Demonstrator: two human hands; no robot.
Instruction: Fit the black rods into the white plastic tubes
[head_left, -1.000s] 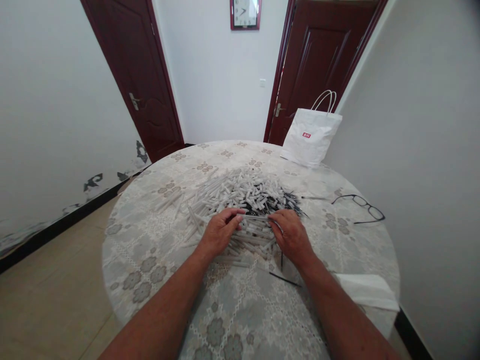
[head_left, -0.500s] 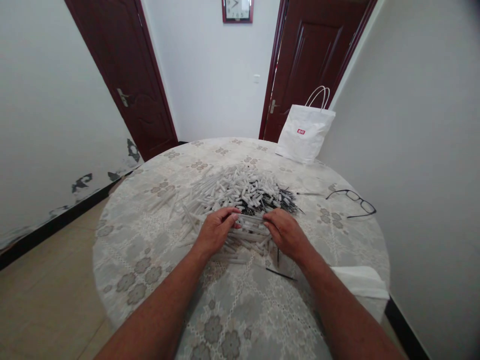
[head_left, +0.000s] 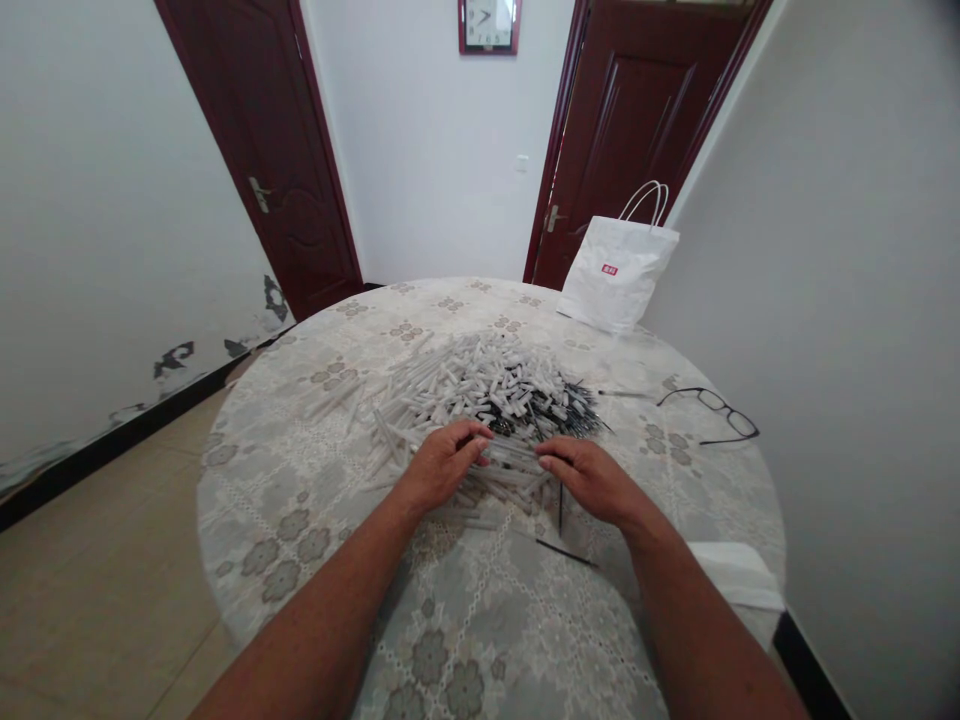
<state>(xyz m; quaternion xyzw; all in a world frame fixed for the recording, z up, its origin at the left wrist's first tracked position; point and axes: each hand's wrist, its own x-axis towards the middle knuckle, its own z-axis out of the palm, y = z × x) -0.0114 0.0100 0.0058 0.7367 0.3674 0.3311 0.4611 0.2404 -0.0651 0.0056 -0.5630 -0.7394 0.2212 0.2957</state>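
A heap of translucent white pen tubes (head_left: pixel 457 385) lies in the middle of the round table (head_left: pixel 315 500), with thin black refills (head_left: pixel 574 408) along its right side. Both hands rest on the heap's near edge. My left hand (head_left: pixel 442 465) pinches one end of a clear pen tube (head_left: pixel 516 456) between thumb and fingers. My right hand (head_left: pixel 594 478) has its fingertips closed on the tube's other end. A black refill (head_left: pixel 560 512) lies just under my right hand, and another one (head_left: pixel 566 552) lies nearer to me.
A white paper bag (head_left: pixel 619 270) stands at the table's far right against the wall. Black-framed glasses (head_left: pixel 712 408) lie on the right. A folded white cloth (head_left: pixel 739 585) hangs at the near right edge. Two dark red doors stand behind.
My hands have stayed on the near edge of the heap. The right hand has flattened and shifted slightly to the right. The view has swayed a little.
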